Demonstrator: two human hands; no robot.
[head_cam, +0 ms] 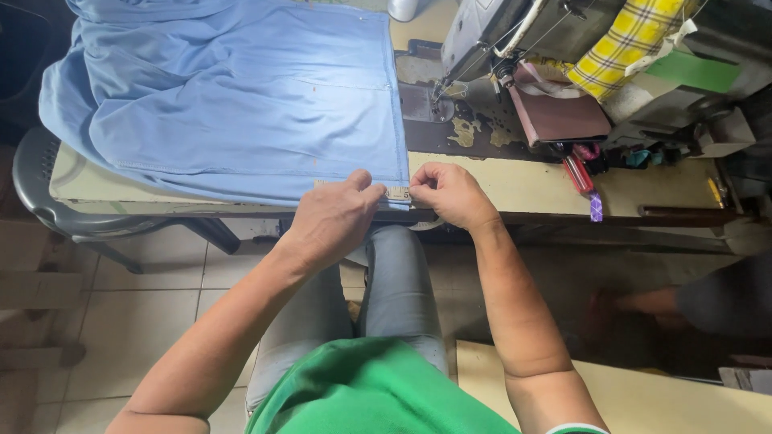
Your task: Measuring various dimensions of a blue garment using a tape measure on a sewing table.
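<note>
Left hand and right hand pinch a beige tape between fingertips at the near hem of the blue cloth on the table, before the sewing machine.

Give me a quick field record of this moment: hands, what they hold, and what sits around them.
left hand: pinches a narrow beige strip at the hem of the blue garment
right hand: pinches the same strip from the other end
blue garment: spread over the sewing table, hanging off its far-left side
sewing machine: beyond the right hand, needle clear of the fabric
red-handled tool: on the table, right of the hands
</note>
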